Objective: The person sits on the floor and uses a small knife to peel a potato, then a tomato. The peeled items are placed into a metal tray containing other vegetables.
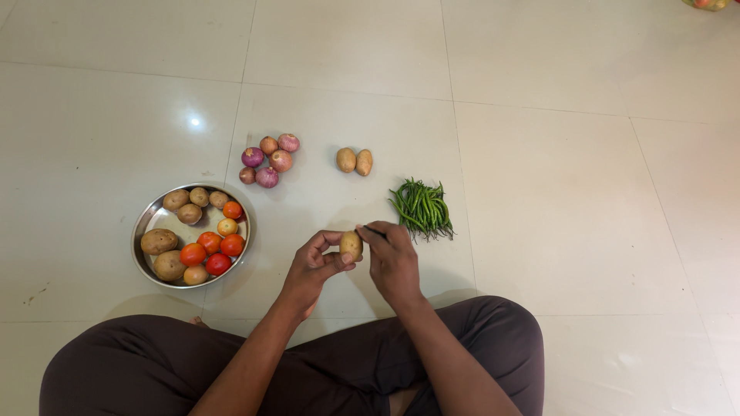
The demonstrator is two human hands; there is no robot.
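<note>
One potato (351, 245) is clamped in left hand (312, 266) grip, held over floor (539, 192) above lap. Right hand (393, 258) is closed on thin dark tool (375, 230), tip at potato; type unclear. Skin appears intact. Two potatoes (354, 161) lie apart w/ onions (268, 160) and green chillies (422, 208); steel plate (141, 223) holds more, plus tomatoes (212, 250). Judged: early stage.

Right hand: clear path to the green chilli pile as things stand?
Probably yes. The right hand sits just short of the green chillies, with only bare floor between, though it seems to hold a thin dark tool.
</note>
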